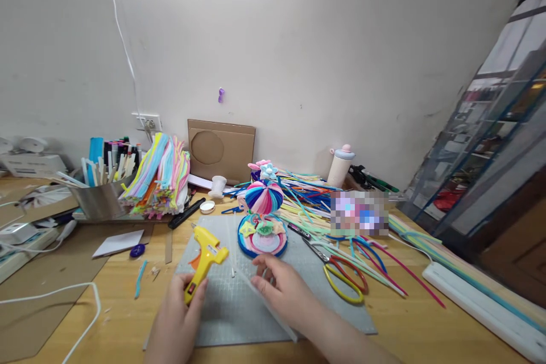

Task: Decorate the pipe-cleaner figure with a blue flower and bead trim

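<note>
My left hand [178, 314] grips the lower handle of a yellow glue gun [209, 253], whose nozzle points up and away. My right hand [275, 284] is just in front of a round, pastel, fuzzy base [263, 243]; its fingers are curved, with thumb and forefinger apart and nothing visible between them. A translucent strip [275, 314] runs diagonally beside that hand; whether they touch is unclear. Behind the base stands a blue, pink and white striped ball [264, 197] with a light blue flower [268, 171] on top. A grey cutting mat [226, 330] lies below.
Scissors [344, 278] with red and yellow handles lie right of the mat, among pipe cleaners [305, 193]. Bundled pipe cleaners [160, 176], a metal container [100, 199] and a white cable [97, 301] are left. A bottle [341, 168] and power strip [482, 310] are right.
</note>
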A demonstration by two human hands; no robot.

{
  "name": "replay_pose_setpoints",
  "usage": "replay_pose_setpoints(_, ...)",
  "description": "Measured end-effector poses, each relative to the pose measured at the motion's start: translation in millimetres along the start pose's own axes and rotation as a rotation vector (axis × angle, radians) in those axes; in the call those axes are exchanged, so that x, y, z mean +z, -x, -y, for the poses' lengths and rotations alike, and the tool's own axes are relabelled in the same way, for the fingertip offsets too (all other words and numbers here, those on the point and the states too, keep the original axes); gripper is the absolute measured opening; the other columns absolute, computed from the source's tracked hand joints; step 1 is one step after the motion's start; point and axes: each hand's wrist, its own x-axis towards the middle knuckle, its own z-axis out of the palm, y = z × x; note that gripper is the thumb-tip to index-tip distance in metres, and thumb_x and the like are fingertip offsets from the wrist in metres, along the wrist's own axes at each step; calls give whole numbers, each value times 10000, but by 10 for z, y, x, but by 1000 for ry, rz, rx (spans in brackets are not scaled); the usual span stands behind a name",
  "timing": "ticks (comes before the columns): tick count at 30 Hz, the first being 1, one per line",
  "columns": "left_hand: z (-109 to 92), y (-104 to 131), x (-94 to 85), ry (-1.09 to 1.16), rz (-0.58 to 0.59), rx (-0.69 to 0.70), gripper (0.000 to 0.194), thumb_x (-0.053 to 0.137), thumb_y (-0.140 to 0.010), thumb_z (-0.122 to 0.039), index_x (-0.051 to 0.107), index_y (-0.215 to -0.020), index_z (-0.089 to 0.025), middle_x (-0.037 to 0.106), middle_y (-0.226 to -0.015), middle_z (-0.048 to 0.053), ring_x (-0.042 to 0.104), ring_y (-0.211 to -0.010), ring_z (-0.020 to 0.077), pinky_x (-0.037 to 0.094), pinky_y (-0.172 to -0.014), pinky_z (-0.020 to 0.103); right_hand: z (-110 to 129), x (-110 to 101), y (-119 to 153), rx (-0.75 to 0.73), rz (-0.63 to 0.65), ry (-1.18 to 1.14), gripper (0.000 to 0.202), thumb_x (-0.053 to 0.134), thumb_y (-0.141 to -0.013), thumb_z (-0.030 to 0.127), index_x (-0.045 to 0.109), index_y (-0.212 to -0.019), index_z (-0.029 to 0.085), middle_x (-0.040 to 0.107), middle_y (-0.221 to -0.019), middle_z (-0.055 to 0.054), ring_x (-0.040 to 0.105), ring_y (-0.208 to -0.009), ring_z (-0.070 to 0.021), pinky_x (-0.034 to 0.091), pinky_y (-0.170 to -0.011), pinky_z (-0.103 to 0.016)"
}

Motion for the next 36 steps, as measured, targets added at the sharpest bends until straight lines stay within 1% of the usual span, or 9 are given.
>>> replay_pose_setpoints(6,262,-699,-176,-84,142,43,317,462,-769,-489,533,-884,-202,655,-857,54,611,-806,253,448,-706,332,-383,-233,-32,40,-134,-4,217,502,-857,340,598,-969,181,616,-801,-30,548,-673,-158,407,-586,-254)
replay_pose_setpoints(12,289,-1132,-113,-113,226,20,247,570,-691,-392,586,-835,-192,672,-863,61,593,-874,272,437,-757,342,-792,-403,-49,71,-246,-37,220,477,-853,372,587,-900,187,608,-764,-16,564,-671,-164,429,-587,-265)
replay_pose_setpoints(20,274,-1119,-86,-513,289,103,316,520,-766,-374,605,-999,-179,612,-1093,124,520,-1060,326,384,-849,407,-809,-625,56,96,-211,147,173,493,-815,297,605,-867,176,619,-759,-25,566,-700,-170,431,-632,-276)
replay_pose_setpoints(24,-49,-897,-53,-635,203,169,438,480,-797,-402,556,-1152,-157,548,-1179,156,482,-1107,344,373,-879,457,-748,-720,13,130,-84,288,225,554,-779,297,641,-953,183,650,-921,-60,584,-782,-187,431,-703,-298)
replay_pose_setpoints(27,-382,-563,20,-512,260,298,446,521,-783,-363,536,-1190,-183,513,-1258,126,448,-1179,300,338,-961,431,-641,-801,-48,80,-106,275,186,531,-802,312,648,-816,168,647,-762,-43,573,-695,-176,422,-642,-283)
replay_pose_setpoints(29,-531,-316,93,-410,310,335,469,529,-784,-355,507,-1230,-210,488,-1300,107,423,-1220,279,316,-999,429,-452,-893,-37,10,-260,138,239,437,-865,303,610,-769,170,561,-557,3,529,-564,-152,403,-565,-263)
replay_pose_setpoints(30,-568,-204,135,-362,326,350,471,527,-787,-344,497,-1242,-229,480,-1314,95,412,-1235,268,304,-1014,430,-311,-953,-4,-44,-409,17,226,402,-888,293,587,-832,175,524,-520,27,509,-516,-140,403,-546,-256)
replay_pose_setpoints(33,-551,25,267,-270,368,343,463,531,-781,-300,502,-1238,-236,472,-1328,91,408,-1246,261,296,-1029,443,228,-1179,181,-400,-833,-263,170,488,-854,217,506,-1022,229,567,-651,44,526,-519,-125,431,-565,-263)
replay_pose_setpoints(36,-471,85,355,-244,367,295,461,539,-766,-271,514,-1224,-227,484,-1312,102,430,-1226,275,320,-1008,464,635,-1381,321,-701,-1230,-173,109,551,-781,129,568,-849,213,596,-750,-10,570,-618,-162,440,-618,-313)
